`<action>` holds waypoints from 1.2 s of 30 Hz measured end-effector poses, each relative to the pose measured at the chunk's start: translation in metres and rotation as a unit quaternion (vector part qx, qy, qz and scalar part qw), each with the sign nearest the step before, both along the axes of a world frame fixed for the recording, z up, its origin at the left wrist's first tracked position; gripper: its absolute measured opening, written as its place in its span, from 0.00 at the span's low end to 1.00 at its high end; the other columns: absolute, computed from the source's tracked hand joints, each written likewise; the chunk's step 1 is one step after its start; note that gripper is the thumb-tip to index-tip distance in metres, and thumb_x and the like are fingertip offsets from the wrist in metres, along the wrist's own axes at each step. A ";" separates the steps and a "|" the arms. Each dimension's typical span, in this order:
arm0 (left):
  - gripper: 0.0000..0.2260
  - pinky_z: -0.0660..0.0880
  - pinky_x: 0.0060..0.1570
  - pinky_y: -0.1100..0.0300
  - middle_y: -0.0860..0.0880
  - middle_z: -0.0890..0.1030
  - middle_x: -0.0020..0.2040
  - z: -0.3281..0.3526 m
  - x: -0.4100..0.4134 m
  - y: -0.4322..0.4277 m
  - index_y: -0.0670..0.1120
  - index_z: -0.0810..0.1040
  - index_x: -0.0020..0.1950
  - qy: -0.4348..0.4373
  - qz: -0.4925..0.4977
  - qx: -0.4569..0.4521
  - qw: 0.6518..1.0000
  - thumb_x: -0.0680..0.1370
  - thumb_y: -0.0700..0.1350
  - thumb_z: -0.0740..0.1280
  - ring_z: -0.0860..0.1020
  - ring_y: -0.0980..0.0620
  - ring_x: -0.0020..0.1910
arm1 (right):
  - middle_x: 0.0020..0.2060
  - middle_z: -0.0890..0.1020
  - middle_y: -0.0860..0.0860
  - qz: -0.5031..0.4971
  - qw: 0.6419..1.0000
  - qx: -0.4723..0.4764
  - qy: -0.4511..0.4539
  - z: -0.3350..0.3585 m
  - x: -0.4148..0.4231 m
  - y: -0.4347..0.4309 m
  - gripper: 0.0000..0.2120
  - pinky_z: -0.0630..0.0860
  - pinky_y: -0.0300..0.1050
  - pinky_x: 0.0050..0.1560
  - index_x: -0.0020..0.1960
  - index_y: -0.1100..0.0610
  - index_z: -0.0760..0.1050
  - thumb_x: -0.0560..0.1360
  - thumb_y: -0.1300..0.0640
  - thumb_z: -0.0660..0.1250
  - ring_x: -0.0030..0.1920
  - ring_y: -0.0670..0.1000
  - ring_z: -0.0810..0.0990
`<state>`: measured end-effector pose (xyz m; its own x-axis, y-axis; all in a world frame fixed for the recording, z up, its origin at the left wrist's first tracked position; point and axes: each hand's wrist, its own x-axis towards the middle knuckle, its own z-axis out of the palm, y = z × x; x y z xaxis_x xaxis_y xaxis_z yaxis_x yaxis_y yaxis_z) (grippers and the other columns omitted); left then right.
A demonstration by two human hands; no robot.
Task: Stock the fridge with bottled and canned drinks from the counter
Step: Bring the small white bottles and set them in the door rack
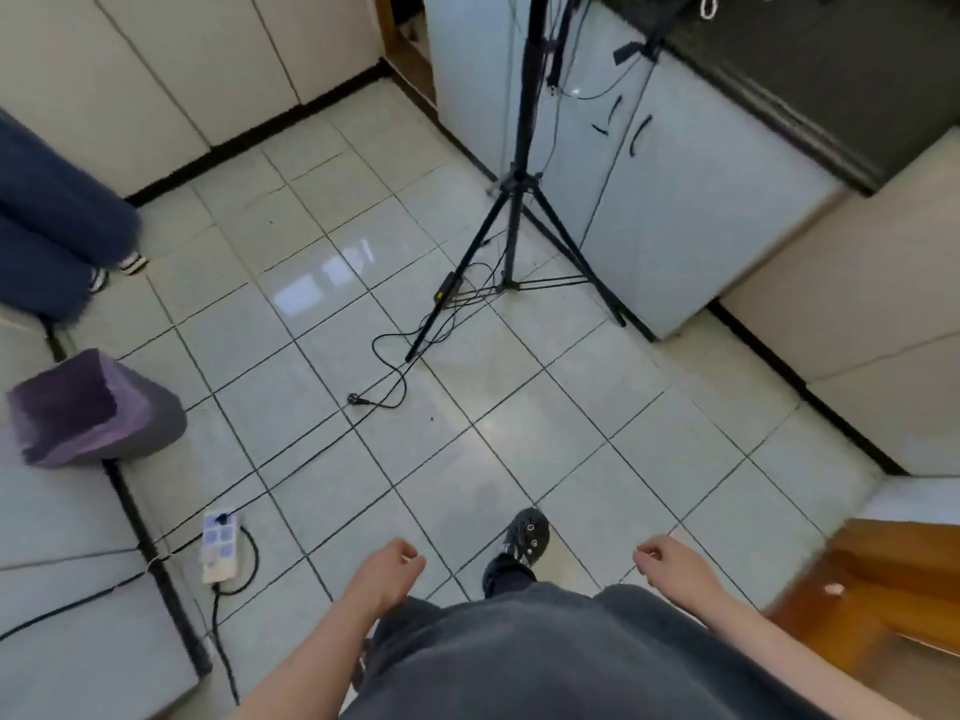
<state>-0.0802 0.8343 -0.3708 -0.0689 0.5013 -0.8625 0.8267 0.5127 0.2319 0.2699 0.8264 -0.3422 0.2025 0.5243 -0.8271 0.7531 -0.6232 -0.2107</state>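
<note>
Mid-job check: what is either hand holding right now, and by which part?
Nothing is held: the left hand and right hand are both loosely curled and empty.

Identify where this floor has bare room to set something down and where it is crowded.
Bare tiles: between the tripod and the wearer's shoe, reaching right to the beige cabinets. Crowded: cable under the tripod, power strip lower left.

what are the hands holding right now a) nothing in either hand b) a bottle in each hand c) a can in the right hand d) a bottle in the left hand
A: the left hand and the right hand both hang loosely curled and empty above the tiled floor, and no bottle or can is in view.
</note>
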 end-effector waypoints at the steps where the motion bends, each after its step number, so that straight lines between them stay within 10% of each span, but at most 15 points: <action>1: 0.15 0.71 0.56 0.60 0.47 0.78 0.61 0.002 0.020 0.018 0.48 0.74 0.63 -0.005 -0.016 0.003 1.000 0.80 0.52 0.59 0.77 0.47 0.58 | 0.43 0.77 0.49 -0.016 1.000 0.002 0.005 0.000 0.014 0.008 0.05 0.68 0.39 0.42 0.46 0.53 0.72 0.77 0.54 0.60 0.43 0.49 0.74; 13: 0.13 0.71 0.54 0.61 0.48 0.80 0.58 0.020 0.195 0.177 0.47 0.74 0.60 -0.013 -0.261 -0.006 0.965 0.80 0.52 0.61 0.76 0.49 0.58 | 0.50 0.80 0.53 -0.257 0.966 0.023 0.033 0.011 0.138 0.031 0.12 0.71 0.43 0.52 0.53 0.60 0.76 0.79 0.54 0.57 0.52 0.54 0.78; 28: 0.08 0.68 0.51 0.60 0.47 0.79 0.57 0.001 0.514 0.416 0.49 0.74 0.55 -0.062 -0.477 0.045 0.876 0.80 0.51 0.59 0.76 0.48 0.56 | 0.47 0.80 0.53 -0.620 0.784 0.030 -0.017 0.025 0.315 0.065 0.14 0.76 0.46 0.55 0.60 0.60 0.72 0.81 0.52 0.57 0.48 0.51 0.79; 36: 0.06 0.73 0.57 0.55 0.45 0.79 0.55 0.003 0.647 0.440 0.48 0.74 0.53 -0.096 -0.503 0.029 0.859 0.80 0.49 0.61 0.77 0.46 0.53 | 0.53 0.81 0.48 -0.511 0.859 0.040 -0.024 0.026 0.381 0.120 0.13 0.74 0.41 0.57 0.58 0.52 0.74 0.79 0.48 0.58 0.53 0.48 0.78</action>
<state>0.5665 1.2748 -0.3681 0.5642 0.2674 -0.7811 0.7886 -0.4548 0.4139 0.6505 0.9460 -0.3157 0.6231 0.1074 -0.7748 -0.1685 -0.9489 -0.2670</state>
